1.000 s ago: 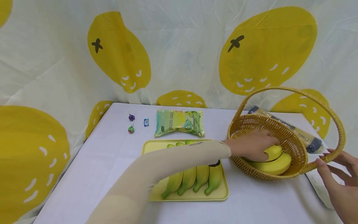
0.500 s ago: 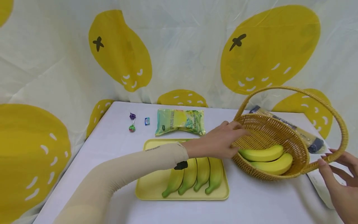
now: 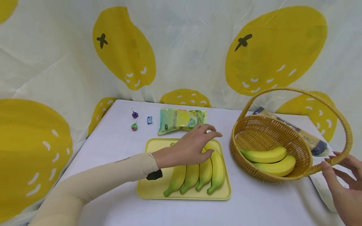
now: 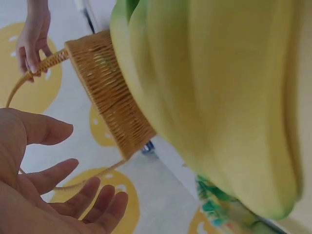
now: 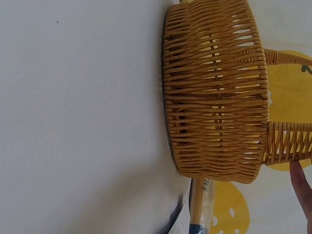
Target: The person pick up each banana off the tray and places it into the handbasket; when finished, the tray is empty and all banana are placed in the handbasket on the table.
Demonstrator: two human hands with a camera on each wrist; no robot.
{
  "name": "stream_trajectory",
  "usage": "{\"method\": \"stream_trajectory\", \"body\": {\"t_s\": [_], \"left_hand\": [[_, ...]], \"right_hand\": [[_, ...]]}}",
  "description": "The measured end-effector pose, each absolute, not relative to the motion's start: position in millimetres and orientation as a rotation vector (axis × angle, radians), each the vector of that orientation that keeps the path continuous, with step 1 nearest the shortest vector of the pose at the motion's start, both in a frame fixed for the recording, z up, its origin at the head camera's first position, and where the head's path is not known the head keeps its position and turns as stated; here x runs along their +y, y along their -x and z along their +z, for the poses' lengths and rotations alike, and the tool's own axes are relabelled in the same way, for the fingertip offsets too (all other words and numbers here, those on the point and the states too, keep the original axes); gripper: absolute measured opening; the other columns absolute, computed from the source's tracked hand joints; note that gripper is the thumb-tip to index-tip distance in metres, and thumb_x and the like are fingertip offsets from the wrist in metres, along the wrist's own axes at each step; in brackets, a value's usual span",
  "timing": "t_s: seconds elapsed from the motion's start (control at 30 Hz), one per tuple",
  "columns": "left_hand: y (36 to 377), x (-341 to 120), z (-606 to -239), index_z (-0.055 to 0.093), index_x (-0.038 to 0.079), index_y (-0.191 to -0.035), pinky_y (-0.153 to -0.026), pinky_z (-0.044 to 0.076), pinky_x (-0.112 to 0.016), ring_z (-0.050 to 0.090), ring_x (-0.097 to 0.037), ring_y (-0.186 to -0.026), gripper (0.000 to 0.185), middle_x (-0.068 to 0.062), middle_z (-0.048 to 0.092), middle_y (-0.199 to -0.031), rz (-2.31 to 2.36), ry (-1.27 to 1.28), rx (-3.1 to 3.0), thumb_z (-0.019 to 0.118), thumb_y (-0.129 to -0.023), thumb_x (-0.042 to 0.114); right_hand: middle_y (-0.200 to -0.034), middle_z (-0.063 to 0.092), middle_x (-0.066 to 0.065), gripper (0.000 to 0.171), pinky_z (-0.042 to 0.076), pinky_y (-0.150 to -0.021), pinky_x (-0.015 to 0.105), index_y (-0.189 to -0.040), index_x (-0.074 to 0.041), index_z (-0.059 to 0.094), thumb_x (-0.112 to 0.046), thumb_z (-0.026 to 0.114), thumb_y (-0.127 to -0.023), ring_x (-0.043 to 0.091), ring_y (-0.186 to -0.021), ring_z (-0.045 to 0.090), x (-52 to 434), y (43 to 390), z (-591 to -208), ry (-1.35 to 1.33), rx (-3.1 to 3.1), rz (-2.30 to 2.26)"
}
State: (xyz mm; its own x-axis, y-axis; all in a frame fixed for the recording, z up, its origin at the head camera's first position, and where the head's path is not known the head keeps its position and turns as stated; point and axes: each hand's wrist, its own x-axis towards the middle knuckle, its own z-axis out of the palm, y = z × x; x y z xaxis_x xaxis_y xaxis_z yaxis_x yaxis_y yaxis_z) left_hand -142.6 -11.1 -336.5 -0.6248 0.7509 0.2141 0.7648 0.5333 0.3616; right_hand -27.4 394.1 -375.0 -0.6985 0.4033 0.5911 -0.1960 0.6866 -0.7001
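Note:
My left hand (image 3: pixel 192 146) hovers over the yellow tray (image 3: pixel 154 190), fingers loosely spread and holding nothing. Under it, several yellow bananas (image 3: pixel 217 171) with green ends lie side by side; in the left wrist view these bananas (image 4: pixel 209 97) fill the right side, apart from the fingers. A woven basket (image 3: pixel 240 164) stands to the right with two bananas (image 3: pixel 278 166) inside. At the near base of its arched handle (image 3: pixel 345 128), my right hand (image 3: pixel 343 188) holds on between thumb and fingers. The right wrist view has the basket's woven wall (image 5: pixel 217 97) and one finger (image 5: pixel 302 190) at the handle.
A green and yellow packet (image 3: pixel 181 121) lies behind the tray. Two lollipops (image 3: pixel 134 126) and a small blue wrapped candy (image 3: pixel 149 120) are at the back left. Behind the basket lies a long clear packet (image 3: pixel 308 136); a white packet (image 3: pixel 323 193) sits partly beneath the right hand.
My left hand has let go of a banana in the basket and moved left, out over the tray. The right hand stays on the basket handle.

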Motion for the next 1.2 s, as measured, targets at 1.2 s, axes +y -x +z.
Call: {"method": "stream_trajectory", "body": {"t_s": [1.2], "left_hand": [[93,-86,-408,0.061,0.019,-0.147,-0.081,0.052,-0.041,0.049,-0.031,-0.118,0.084,-0.013,0.045,-0.151,-0.668,0.920,-2.835,0.086,-0.079,0.061]], "right_hand": [[-0.119,0.066,-0.011,0.052,0.046,-0.088,0.009,-0.141,0.001,0.063,0.015,0.071,-0.091,0.008,-0.113,0.060,396,26,-378,0.145,-2.106,1.008]]}}
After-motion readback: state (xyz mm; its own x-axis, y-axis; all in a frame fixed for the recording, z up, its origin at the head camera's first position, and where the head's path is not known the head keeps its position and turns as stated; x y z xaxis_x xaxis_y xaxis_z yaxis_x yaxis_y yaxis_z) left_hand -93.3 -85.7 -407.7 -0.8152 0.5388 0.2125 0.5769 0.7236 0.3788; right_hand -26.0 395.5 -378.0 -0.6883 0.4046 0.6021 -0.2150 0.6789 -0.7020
